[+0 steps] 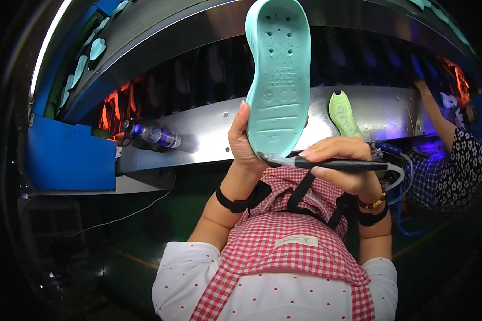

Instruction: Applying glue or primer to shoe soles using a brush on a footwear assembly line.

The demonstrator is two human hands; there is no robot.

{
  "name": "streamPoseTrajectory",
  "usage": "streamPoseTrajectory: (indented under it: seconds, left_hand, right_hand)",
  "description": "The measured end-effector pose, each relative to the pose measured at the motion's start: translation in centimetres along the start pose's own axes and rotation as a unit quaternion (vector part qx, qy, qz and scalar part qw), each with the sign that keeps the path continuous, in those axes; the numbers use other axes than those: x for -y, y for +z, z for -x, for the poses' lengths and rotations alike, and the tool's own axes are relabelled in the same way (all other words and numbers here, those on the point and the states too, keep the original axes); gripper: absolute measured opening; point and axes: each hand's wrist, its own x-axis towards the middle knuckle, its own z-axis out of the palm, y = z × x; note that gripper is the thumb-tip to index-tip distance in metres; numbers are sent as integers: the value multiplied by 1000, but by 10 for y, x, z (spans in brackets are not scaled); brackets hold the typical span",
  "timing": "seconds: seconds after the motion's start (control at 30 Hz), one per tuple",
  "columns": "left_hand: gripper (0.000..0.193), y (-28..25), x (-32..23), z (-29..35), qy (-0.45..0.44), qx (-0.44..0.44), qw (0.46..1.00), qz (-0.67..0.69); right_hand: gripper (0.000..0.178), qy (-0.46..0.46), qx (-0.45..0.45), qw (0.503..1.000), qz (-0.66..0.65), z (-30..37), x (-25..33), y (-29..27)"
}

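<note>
My left hand is closed on the lower left edge of a turquoise shoe sole, holding it upright in front of me. Small holes run across its upper part, and raised ridges cross the lower part. In my right hand is a brush with a black handle, held level between thumb and fingers. Its greyish tip touches the bottom rim of the sole, close to my left hand. A curved light strip sticks out past the handle's right end.
A metal ledge runs before me, with a plastic bottle on its left and a pale green sole on its right. Behind glow orange heaters. A blue box stands left. At right, another person's arm reaches toward the machine.
</note>
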Motion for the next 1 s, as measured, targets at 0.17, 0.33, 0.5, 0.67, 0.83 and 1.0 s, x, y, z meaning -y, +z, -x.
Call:
streamPoseTrajectory:
  seconds: [0.17, 0.33, 0.5, 0.67, 0.83, 1.0]
  left_hand:
    - [64, 2, -8, -2, -21, 72, 997, 31]
    - [49, 5, -21, 14, -165, 60, 983, 55]
    - [43, 15, -29, 10, -252, 58, 966, -24]
    - [40, 16, -34, 8, -281, 23, 944, -171]
    - [42, 4, -34, -4, -335, 30, 915, -223]
    - [39, 9, -36, -5, -332, 16, 918, -216]
  right_hand:
    - [19, -75, -19, 996, 32, 5, -4, 11]
    - [20, -77, 26, 997, 12, 16, 17, 10]
    - [15, -74, 154, 982, 74, 9, 7, -1]
    - [15, -71, 144, 984, 71, 4, 14, -19]
    - [15, -92, 219, 956, 174, -5, 12, -31]
    - [23, -87, 206, 948, 225, -9, 12, -45]
